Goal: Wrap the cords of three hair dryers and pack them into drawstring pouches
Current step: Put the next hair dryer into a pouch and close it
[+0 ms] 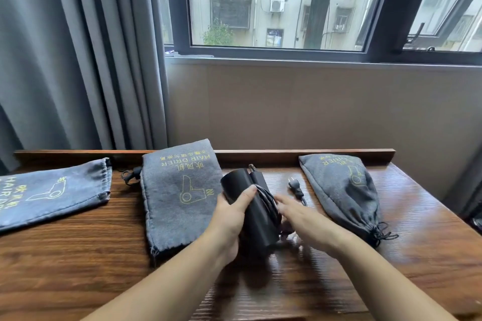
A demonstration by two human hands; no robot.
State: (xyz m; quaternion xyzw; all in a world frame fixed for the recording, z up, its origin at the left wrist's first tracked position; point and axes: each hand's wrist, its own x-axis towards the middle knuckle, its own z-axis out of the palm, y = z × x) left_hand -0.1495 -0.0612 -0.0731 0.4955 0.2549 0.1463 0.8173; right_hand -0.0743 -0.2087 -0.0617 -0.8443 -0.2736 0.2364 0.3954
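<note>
Dryer axis: the black hair dryer (257, 212) lies with its long body running from the near edge of the wooden table (78, 255) toward the far edge, round barrel end pointing away and slightly left.
Dryer place: mid-table, between the middle pouch (180, 195) and the right pouch (344, 190).
Left hand (232, 219): wrapped round the dryer's body from the left, thumb across the top, holding it firmly.
Right hand (302, 219): blurred, fingers fairly straight, at the cord (270, 203) on the dryer's right side; whether it pinches the cord cannot be told.
Dryer look: matte black, folded, with several cord loops round its middle.
Plug (294, 186): lies loose on the table just right of the dryer.
Middle pouch: grey, flat, yellow dryer print, touching the dryer's left side.
Right pouch: grey, bulging, drawstring pulled tight toward the near edge.
Left pouch (52, 193): grey, flat, at the table's left edge.
Beyond: curtain (65, 60) and window (279, 5) behind the far edge.
</note>
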